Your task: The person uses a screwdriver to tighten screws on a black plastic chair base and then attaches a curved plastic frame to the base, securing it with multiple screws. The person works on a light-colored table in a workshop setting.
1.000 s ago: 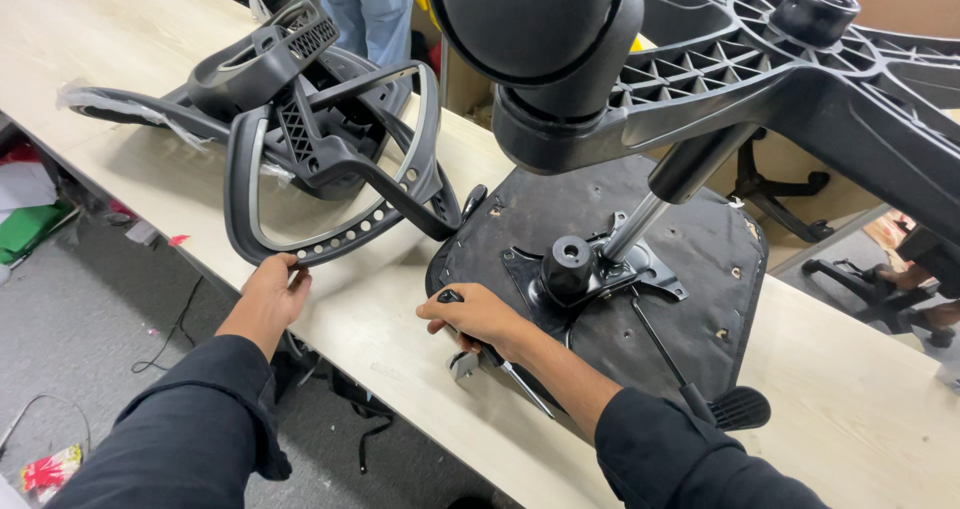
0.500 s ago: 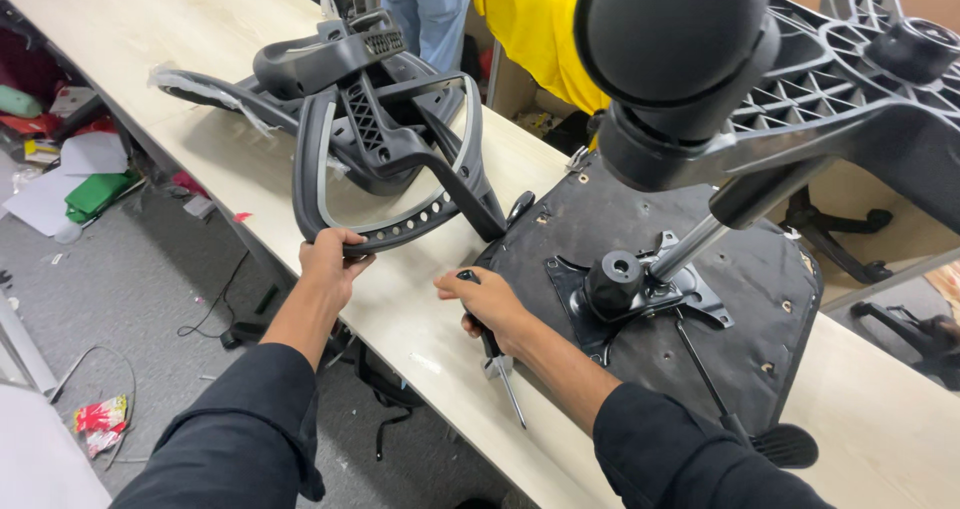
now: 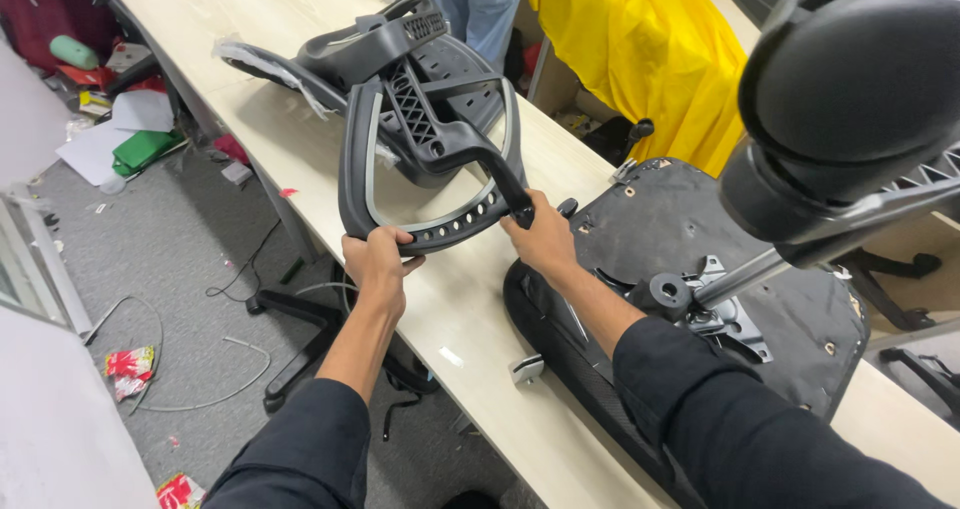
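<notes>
- You hold one black plastic chair back frame (image 3: 425, 159) with both hands; it lies on the wooden table (image 3: 300, 139), and its curved lower bar reaches to the table's near long edge.
- Your left hand (image 3: 378, 261) is closed around the curved bar of the frame, right at that near edge, with the fingers wrapped over the bar.
- Your right hand (image 3: 540, 237) is closed around the dark arm of the same frame, where it comes down beside the seat.
- So both hands are gripping; none of the two is open.
- One black chair seat (image 3: 700, 259) lies upside down on the table, just beside your right hand, and part of it hangs over the near edge.
- One metal mechanism (image 3: 715, 304) is fixed at the middle of the seat underside, and one gas cylinder (image 3: 745, 274) rises from it.
- One black caster (image 3: 850, 79) of the chair base is very near to the camera, at the upper right.
- Behind the far edge of the table you see one yellow cloth (image 3: 640, 59) and one person in blue jeans (image 3: 485, 4).
- On the grey floor (image 3: 180, 259), papers and one green packet (image 3: 140, 149) lie, also two red wrappers (image 3: 128, 364).
</notes>
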